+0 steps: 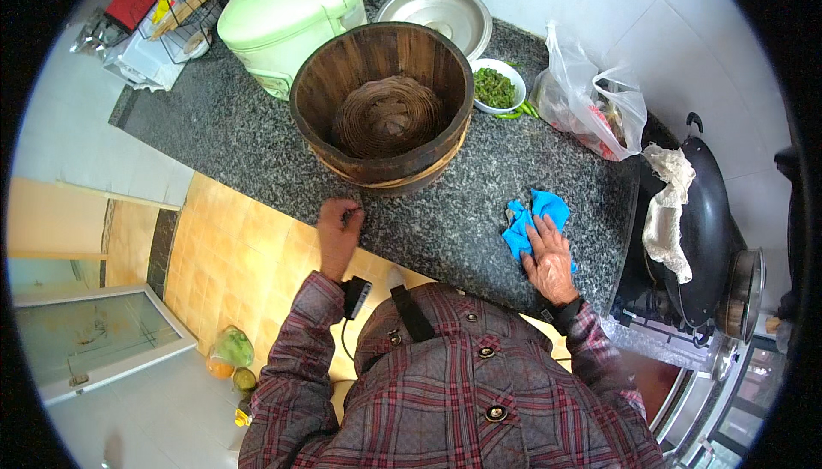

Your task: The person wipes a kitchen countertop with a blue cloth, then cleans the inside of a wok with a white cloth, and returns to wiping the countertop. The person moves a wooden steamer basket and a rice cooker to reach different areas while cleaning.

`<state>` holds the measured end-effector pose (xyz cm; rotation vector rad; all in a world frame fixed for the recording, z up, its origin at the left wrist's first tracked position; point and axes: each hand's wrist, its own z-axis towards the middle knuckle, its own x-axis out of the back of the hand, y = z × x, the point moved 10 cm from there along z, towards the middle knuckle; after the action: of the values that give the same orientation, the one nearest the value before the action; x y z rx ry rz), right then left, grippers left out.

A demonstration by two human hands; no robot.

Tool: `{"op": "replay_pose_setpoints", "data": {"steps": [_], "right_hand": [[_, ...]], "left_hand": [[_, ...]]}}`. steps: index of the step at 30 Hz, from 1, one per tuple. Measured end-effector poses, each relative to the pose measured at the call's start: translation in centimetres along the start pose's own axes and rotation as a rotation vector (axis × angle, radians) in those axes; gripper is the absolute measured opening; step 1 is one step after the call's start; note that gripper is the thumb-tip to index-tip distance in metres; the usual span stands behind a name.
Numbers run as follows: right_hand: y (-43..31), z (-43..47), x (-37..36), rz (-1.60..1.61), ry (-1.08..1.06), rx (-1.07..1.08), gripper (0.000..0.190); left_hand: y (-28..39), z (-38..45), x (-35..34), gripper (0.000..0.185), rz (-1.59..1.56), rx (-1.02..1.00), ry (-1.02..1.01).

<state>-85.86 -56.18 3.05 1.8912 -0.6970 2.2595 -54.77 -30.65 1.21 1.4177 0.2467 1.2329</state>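
Observation:
My right hand [549, 262] presses on a crumpled blue cloth [532, 221] lying on the speckled granite countertop [437, 231]. Curled at the counter's near edge is my left hand [340, 225], just below a round wooden steamer bucket [382, 173]; whether it holds something small cannot be told. A woven mat [389, 117] lies inside the bucket. To the bucket's right stands a white bowl [496, 87] of chopped green peppers, with whole green chilies [514, 114] beside it.
A light green rice cooker [292, 13] and a metal basin [443, 9] stand behind the bucket. At right are a plastic bag [594, 99] with contents and a black wok [703, 225] by the stove, a white cloth [668, 218] over it. A wire rack [199, 3] stands back left.

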Motion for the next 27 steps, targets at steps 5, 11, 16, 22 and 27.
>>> {"op": "replay_pose_setpoints", "data": {"steps": [5,11,16,22,27], "right_hand": [[0.1,-0.1,-0.3,0.007,0.016,-0.025,0.055],[0.7,1.2,0.2,0.07,0.081,-0.122,0.051],[-0.1,5.7,-0.1,0.484,0.15,-0.241,0.06],[-6.0,14.4,-2.3,0.889,0.074,-0.181,0.078],[-7.9,16.1,-2.6,1.025,0.051,-0.198,0.085]], "left_hand": [[-2.7,4.7,4.9,0.037,-0.25,0.098,0.182],[-3.0,10.4,3.6,0.061,-0.905,0.205,-0.013],[-3.2,12.1,1.7,0.057,-0.686,0.171,-0.122],[-4.3,11.7,0.6,0.057,-0.887,0.291,-0.181],[-4.3,11.2,0.6,0.058,-1.045,0.375,-0.147]]}}
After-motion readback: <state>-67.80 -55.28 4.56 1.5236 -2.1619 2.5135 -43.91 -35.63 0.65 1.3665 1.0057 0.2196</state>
